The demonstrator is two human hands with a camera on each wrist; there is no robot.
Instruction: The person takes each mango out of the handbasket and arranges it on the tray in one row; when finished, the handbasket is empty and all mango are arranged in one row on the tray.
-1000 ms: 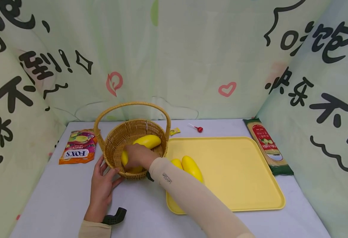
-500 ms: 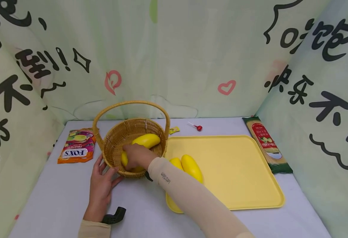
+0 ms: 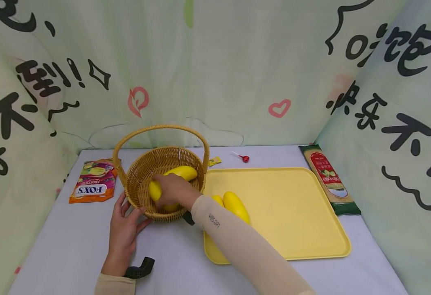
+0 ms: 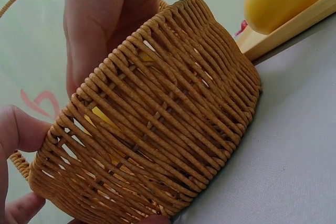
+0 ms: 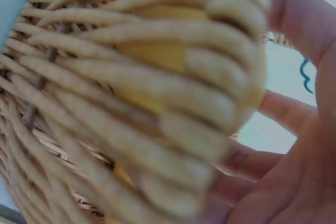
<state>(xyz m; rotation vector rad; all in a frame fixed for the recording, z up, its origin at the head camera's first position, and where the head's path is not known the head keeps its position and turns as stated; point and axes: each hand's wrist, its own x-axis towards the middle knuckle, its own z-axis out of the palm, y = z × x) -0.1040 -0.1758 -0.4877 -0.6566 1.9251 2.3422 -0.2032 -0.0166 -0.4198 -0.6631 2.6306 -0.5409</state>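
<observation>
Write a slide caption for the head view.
Left hand holding a wicker basket, right hand inside it with yellow fruit-shaped pieces; a yellow tray alongside.

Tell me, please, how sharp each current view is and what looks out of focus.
Head view: fairly evenly lit, the FOX'S packet readable; left wrist view: the basket mostly crisp; right wrist view: the basket's nearest strands blurred, the right hand a little soft.

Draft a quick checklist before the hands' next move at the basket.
1. Wicker basket steadied: ok, the left hand touches its side.
2. Right hand out of the basket: not ok, it reaches inside.
3. Firm grip on yellow fruit inside: cannot tell, fingertips are partly hidden.
4. Basket handle clear of the right hand: ok, it arches up behind.
5. Yellow tray bare: not ok, two more fruits show there.
</observation>
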